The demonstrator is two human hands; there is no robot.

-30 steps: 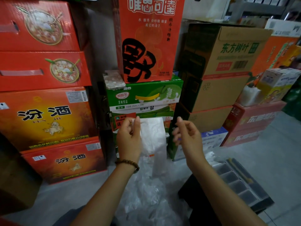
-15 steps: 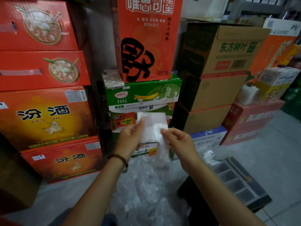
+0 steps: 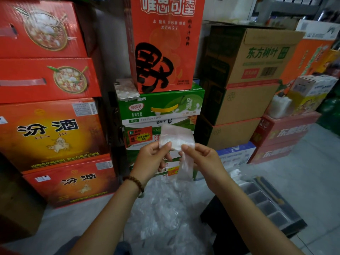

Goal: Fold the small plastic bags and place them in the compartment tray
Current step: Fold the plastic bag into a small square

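Note:
A small clear plastic bag [image 3: 176, 138] is held up in front of the stacked cartons. My left hand [image 3: 153, 159] pinches its left edge and my right hand [image 3: 201, 159] pinches its right edge, so the two hands sit close together. Part of the bag hangs down below my right thumb. Below my arms lies a heap of loose clear plastic bags [image 3: 165, 214]. The grey compartment tray [image 3: 270, 205] sits low on the right on a dark stand, with several empty-looking cells.
Stacked cartons wall in the front: red and orange boxes [image 3: 49, 129] left, green drink cartons [image 3: 161, 107] centre, brown cardboard boxes [image 3: 246, 74] right. A phone [image 3: 127, 89] lies on the green carton. Grey floor [image 3: 303, 172] stretches right.
My right hand moved left from apart to the bag and took hold of its right edge. Both hands came closer together and the bag's top part now folds over, shorter than before.

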